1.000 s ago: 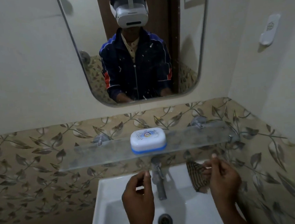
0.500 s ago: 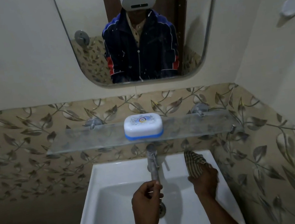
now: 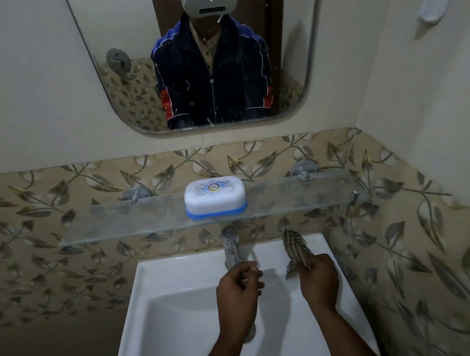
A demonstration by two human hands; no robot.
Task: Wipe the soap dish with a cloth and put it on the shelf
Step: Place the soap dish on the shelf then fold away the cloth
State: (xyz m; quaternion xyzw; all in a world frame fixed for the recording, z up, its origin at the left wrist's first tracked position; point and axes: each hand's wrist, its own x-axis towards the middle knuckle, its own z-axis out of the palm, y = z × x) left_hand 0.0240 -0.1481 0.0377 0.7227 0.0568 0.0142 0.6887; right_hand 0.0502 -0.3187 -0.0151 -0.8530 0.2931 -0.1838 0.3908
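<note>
Bathroom corner, leaf-pattern tiles, white sink (image 3: 163, 276) under a glass shelf (image 3: 303, 196) and a mirror (image 3: 295, 53). Your right hand (image 3: 319, 278) is fisted around the striped cloth (image 3: 296, 247), one end sticking up past your knuckles, over the sink's back right corner. Your left hand (image 3: 236, 293) sits just beside it, fingers loosely curled right at the tap (image 3: 231, 247); can't tell if it's pinching anything or touching the spout. The soap dish (image 3: 215, 197), white lid over blue base, lid on, is up and beyond both hands, centred on the shelf, nearer your left hand than your right. Probably it's either not yet picked up or already put back; can't tell which.

Risks if you reach up: the tap stands between your left hand and the dish, so you could clip it. The shelf is smooth glass with no visible lip; a one-handed nudge could slide the dish off into the sink. Grabbing only the lid may leave the base behind.
</note>
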